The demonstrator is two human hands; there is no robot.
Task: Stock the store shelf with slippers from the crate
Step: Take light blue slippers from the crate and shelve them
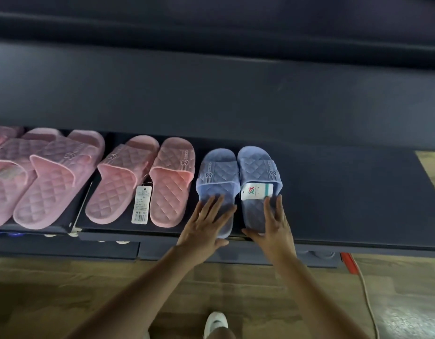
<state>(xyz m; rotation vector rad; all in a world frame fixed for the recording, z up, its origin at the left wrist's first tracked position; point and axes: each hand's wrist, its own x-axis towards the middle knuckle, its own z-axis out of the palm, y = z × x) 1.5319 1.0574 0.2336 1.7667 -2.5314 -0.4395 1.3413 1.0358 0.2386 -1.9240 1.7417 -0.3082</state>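
On the dark shelf (pixel 346 192), just right of a row of pink slippers (pixel 172 182), a pair of blue slippers lies side by side, toes pointing to the back and heels at the front lip. The left hand (pixel 204 228) lies flat on the heel end of the left blue slipper (pixel 217 172); its fingers (pixel 212 204) are straight and spread, gripping nothing. The right hand (pixel 275 228) rests the same way on the right blue slipper (pixel 256 165), fingertips reaching the white hang tag (pixel 256 191) that lies across its footbed. Its thumb runs along the heel edge — whether it presses there or only brushes is hard to tell from this angle.

Each slipper's long axis runs front to back, straight away from the hand on it, so any nudge from the palms would travel lengthwise and slide the pair deeper onto the shelf. Neither hand is nearer than the other — one per slipper. The pair looks roughly level with the pink ones beside it, so this placing seems close to done. Bare shelf stretches to the right. No crate is in view. Below, a white shoe (pixel 215 321) stands on the wood floor (pixel 64 289).
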